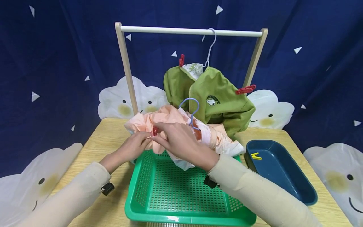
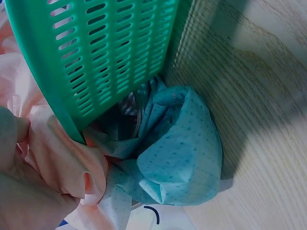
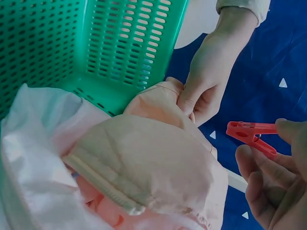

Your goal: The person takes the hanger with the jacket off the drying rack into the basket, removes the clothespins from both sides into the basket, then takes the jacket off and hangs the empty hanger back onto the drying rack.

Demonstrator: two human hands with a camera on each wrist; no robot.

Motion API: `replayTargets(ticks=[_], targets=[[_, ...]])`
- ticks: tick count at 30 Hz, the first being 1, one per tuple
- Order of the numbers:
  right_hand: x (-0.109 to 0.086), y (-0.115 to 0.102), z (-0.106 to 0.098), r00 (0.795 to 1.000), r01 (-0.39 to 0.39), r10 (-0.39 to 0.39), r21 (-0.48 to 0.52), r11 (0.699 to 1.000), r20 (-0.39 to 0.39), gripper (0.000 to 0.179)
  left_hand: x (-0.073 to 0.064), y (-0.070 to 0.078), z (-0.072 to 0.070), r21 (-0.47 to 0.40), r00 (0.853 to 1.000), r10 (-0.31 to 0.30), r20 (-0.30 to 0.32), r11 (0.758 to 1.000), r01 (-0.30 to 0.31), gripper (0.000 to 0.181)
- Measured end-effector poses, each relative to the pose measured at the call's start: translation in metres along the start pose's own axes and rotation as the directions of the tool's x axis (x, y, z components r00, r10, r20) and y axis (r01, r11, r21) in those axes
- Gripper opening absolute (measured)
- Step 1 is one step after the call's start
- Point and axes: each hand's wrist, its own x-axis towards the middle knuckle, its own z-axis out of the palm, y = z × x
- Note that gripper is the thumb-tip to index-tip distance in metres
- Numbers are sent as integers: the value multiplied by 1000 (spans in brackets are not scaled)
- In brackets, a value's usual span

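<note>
My right hand [image 1: 181,142] pinches the handles of a red clothespin [image 3: 252,136] between thumb and fingers. In the right wrist view the clothespin is held near the edge of a peach garment [image 1: 167,115] with white parts. The left hand [image 1: 133,145] pinches the garment's cloth, just beside the clothespin. A blue-violet hanger [image 1: 189,98] sticks its hook up out of the garment's neck. The garment lies bunched over the far rim of a green perforated basket [image 1: 190,219]. My fingers partly hide the clothespin in the head view.
Behind, a green jacket [image 1: 224,108] hangs from the rack's white bar [image 1: 164,30], with red clothespins [image 1: 245,90] on it. To the right stands a dark blue tray [image 1: 283,170] holding a yellow clothespin [image 1: 256,156]. Teal patterned cloth [image 2: 182,153] lies beside the basket.
</note>
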Motion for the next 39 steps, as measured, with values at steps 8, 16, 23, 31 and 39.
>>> replayTargets(ticks=[8,16,23,31,39], targets=[[-14,5,-4,999,30,-29,30,999,-18,23,1,0,1,-7,999,-33,9,999,33,20],[-30,15,-6,999,31,-30,35,999,-22,28,2,2,1,-3,999,-32,-3,999,32,21],[-40,17,-11,999,38,-38,37,999,-11,22,1,2,1,-2,1000,-30,-9,1000,30,21],[-54,22,-20,999,44,-44,20,999,-9,25,2,1,2,-6,1000,-6,-15,1000,6,24],[-66,32,-24,1000,24,-23,16,1000,-11,25,1,2,2,-6,1000,7,-17,1000,-7,24]])
